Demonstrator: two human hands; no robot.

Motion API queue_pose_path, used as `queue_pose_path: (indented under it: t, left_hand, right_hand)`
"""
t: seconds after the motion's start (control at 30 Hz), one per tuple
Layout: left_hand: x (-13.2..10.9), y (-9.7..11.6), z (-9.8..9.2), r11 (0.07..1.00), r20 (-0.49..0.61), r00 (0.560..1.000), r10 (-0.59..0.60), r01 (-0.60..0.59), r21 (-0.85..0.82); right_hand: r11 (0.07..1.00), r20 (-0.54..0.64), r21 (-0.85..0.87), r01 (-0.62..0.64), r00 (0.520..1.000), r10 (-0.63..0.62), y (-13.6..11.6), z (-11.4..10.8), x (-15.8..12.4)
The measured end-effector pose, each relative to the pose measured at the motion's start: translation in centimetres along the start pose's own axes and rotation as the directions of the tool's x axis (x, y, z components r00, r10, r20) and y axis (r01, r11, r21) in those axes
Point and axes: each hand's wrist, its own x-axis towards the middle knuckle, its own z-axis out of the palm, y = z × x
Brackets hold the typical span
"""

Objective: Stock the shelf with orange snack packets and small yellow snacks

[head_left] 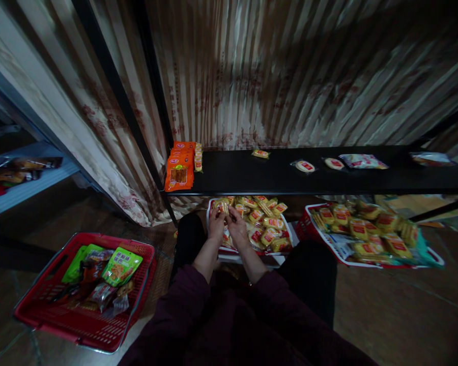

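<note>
My left hand [216,224] and my right hand [236,227] are close together over the left part of a white-rimmed basket [289,231] between my knees. Pinched between the fingers of both hands is a small yellow snack packet [224,206], partly hidden by them. Many similar yellow packets [273,222] with red labels fill the basket below. Just above the basket's far side runs a black shelf [229,175]. At its left end stand orange snack bags [180,168], with a short row of yellow packets [198,156] beside them.
On the shelf lie a lone yellow packet [260,153], two round packets, one of them white [304,166], and a colourful bag [363,161]. A red basket [84,290] with mixed snacks stands at left. Another basket [366,262] of yellow packets is at right. Black shelf posts [152,76] rise before the curtain.
</note>
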Motion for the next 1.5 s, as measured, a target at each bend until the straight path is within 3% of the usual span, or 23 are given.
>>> queue_pose_path:
  t: [0.23,0.53,0.77,1.2,1.5]
  left_hand:
    - [0.1,0.0,-0.2,0.992,0.002,0.996,-0.087,0.087,-0.092]
    - [0.0,-0.1,-0.2,0.986,-0.026,0.994,-0.109,0.105,-0.132]
    - [0.6,-0.9,-0.7,0.981,-0.023,0.989,-0.144,0.139,-0.136]
    - [1.3,-1.5,-0.6,0.921,-0.075,0.976,-0.205,0.166,-0.352]
    - [1.1,-0.9,-0.5,0.888,-0.088,0.959,-0.268,0.210,-0.408]
  right_hand:
    - [1.000,0.017,0.009,-0.007,1.000,0.007,-0.5,-0.1,-0.5]
    - [0.999,0.033,0.044,-0.003,0.999,0.001,0.7,-0.1,-0.2]
    - [0.992,0.031,0.106,-0.070,0.997,0.067,0.6,0.1,-0.2]
    - [0.990,-0.020,0.097,-0.105,0.994,0.107,-0.4,0.1,-0.1]
    - [0.992,-0.024,0.077,-0.096,0.995,0.098,-0.8,0.1,-0.4]
